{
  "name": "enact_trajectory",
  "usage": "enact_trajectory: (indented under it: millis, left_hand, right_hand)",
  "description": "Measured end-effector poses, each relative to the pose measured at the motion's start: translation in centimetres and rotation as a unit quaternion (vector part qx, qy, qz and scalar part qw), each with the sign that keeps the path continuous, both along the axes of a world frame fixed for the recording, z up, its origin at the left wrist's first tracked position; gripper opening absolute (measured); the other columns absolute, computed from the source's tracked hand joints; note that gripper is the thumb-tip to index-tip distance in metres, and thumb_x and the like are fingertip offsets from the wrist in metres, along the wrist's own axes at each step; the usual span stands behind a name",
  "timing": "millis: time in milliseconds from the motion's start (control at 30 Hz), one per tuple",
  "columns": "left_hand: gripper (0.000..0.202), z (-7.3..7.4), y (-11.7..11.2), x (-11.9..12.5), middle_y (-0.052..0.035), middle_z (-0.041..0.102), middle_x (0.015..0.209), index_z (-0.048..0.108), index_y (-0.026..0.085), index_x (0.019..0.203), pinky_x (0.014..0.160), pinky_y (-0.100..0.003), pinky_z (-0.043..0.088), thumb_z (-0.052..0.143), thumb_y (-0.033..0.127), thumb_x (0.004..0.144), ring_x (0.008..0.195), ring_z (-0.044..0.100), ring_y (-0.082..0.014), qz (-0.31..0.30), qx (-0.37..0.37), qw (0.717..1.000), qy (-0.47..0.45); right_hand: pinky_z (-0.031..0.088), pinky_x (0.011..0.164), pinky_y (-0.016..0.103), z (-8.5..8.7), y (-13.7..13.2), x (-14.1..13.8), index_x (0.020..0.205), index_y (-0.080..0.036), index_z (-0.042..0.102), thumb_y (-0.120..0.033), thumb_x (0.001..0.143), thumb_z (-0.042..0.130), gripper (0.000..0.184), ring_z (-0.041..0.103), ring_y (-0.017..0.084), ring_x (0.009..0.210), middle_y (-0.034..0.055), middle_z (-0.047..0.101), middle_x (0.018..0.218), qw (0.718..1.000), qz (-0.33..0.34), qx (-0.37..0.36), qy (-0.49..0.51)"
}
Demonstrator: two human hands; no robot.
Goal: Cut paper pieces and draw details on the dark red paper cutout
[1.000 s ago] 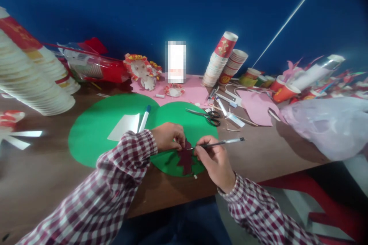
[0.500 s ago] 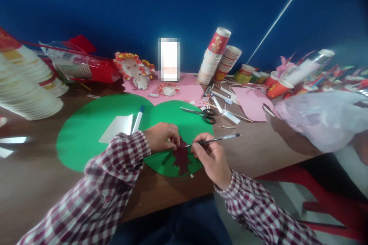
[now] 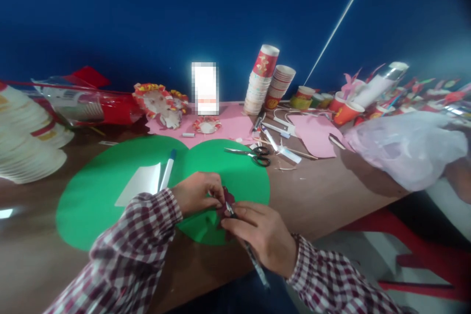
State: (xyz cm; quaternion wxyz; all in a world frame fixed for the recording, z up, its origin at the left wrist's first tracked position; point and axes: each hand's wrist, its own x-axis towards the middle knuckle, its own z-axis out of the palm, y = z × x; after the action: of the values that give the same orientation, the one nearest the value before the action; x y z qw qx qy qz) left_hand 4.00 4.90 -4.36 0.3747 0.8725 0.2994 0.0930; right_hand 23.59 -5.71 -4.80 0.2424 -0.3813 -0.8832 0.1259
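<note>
My left hand [image 3: 200,192] is closed, thumb and fingertips pinching the edge of a dark maroon cut-out [image 3: 228,195]. Much of that cut-out is hidden behind my fingers. It is held over the right lobe of a green sheet [image 3: 243,176]. In my right hand [image 3: 259,230] is a slim pen [image 3: 256,264], its tip against or very close to the maroon piece and its rear end sloping down toward me. Scissors [image 3: 253,155] with black handles lie on the green sheet's far right edge. A white marker [image 3: 167,170] with a blue cap rests beside a folded white paper [image 3: 140,186].
Stacked paper cups [image 3: 257,88] lean at the back, with more cup stacks [image 3: 29,137] at left. Pink paper [image 3: 312,132], markers and scraps lie beyond the scissors. A translucent plastic bag [image 3: 408,152] sits at right; a red stool [image 3: 401,235] stands below the table edge.
My right hand has turned, so the pen's rear end swings from pointing right to pointing down toward me. The maroon cut-out has been lifted and is now more covered by my hands.
</note>
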Motion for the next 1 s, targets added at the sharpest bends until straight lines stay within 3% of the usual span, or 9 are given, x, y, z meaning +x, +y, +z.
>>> enact_trajectory:
  millis: [200,1000]
  left_hand:
    - [0.004,-0.09,0.06,-0.08,-0.0001,0.063,0.076,0.070,0.019,0.073,0.067,-0.020,0.045,0.066,0.018,0.073,0.073,0.059,-0.0102,0.002,0.006,1.000,-0.012]
    - [0.004,-0.05,0.19,0.01,-0.0001,0.062,0.076,0.071,0.018,0.074,0.066,-0.018,0.043,0.071,0.018,0.070,0.072,0.056,-0.0094,-0.009,0.015,1.000,0.001]
  right_hand:
    - [0.046,0.093,0.030,-0.44,0.02,-0.31,0.109,-0.021,0.061,-0.021,0.092,0.047,0.021,0.058,0.017,0.104,0.0059,0.068,0.102,0.999,-0.003,0.027,-0.026]
    - [0.049,0.090,0.034,-0.09,0.01,-0.37,0.108,-0.021,0.062,-0.018,0.090,0.052,0.021,0.060,0.019,0.103,0.0067,0.068,0.105,1.000,-0.001,0.002,-0.011]
